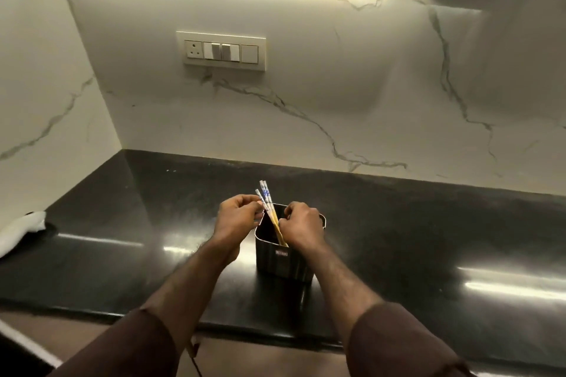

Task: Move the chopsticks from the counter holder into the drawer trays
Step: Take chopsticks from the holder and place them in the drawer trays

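The chopsticks [269,207] stand in the holder [283,257], a dark metal box with rounded corners that sits on the black counter [413,223] near its front edge. They lean up and to the left, their pale wooden lower ends inside the holder and their white tops with blue marks sticking out above the rim; about 3 tops show. The left hand [237,217] is at the holder's left side, its fingers curled and pinched together on the upper part of the chopsticks. The right hand [301,223] hovers over the holder's open mouth with its back up and fingers bent down, closed around the chopsticks' wooden shafts at the rim. Both forearms reach forward from the bottom of the view, angled in toward each other, with dark brown sleeves pushed back from the wrists. A white cloth [21,231] lies on the counter at the far left, well apart from the holder. Behind the counter rises a white marble-patterned wall [337,86] carrying a switch plate [221,50] with 1 socket.
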The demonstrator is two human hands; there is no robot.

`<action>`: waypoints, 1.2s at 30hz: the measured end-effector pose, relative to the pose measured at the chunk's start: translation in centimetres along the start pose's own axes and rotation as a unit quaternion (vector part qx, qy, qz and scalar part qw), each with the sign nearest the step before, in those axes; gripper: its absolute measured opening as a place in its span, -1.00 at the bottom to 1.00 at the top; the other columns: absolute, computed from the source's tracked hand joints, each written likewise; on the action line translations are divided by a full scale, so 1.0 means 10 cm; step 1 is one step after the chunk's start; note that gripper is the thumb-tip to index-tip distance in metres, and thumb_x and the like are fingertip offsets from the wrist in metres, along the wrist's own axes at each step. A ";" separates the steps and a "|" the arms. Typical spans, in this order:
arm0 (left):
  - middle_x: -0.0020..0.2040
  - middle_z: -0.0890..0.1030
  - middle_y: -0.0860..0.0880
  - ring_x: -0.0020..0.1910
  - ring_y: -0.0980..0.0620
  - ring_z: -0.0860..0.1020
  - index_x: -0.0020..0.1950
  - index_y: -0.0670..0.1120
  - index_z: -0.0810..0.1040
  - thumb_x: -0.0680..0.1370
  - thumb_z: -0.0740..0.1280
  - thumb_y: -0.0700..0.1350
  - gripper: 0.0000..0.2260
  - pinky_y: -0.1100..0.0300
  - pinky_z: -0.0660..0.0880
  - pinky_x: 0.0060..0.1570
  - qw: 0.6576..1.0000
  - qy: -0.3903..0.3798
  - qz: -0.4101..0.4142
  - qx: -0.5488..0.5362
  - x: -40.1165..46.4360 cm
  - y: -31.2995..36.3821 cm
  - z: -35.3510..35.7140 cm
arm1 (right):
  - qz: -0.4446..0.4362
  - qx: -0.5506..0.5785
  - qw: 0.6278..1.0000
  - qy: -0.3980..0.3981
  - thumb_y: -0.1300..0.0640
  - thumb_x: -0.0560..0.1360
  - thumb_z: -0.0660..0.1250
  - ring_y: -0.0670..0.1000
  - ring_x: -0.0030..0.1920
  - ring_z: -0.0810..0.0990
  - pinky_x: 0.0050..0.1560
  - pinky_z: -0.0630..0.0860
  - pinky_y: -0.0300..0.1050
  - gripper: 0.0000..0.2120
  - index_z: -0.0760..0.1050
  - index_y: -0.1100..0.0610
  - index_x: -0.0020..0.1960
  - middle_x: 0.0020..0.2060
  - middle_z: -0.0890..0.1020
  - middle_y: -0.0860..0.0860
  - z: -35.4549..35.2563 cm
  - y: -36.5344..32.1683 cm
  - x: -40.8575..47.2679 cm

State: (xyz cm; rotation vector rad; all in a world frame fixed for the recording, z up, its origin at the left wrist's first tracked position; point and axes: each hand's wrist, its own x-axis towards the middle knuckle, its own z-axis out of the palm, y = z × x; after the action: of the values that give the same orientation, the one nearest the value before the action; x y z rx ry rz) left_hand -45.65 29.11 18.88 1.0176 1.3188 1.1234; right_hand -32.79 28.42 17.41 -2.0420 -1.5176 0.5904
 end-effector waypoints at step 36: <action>-0.04 0.69 -0.22 -0.09 -0.10 0.68 0.07 -0.24 0.59 0.54 0.31 -0.31 -0.86 0.14 0.64 -0.10 0.974 -0.194 0.031 -0.116 0.84 -0.01 0.13 | 0.059 0.189 0.964 -0.179 0.17 0.57 0.33 0.02 -0.09 0.70 0.15 0.61 0.07 -0.85 0.62 0.14 0.10 -0.08 0.74 0.09 0.01 0.05 0.53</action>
State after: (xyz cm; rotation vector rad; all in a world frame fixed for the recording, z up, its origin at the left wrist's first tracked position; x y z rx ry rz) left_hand -44.86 37.37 17.24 1.0463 0.8295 1.0332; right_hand -31.01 33.39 16.87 -1.7981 -1.3438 1.2501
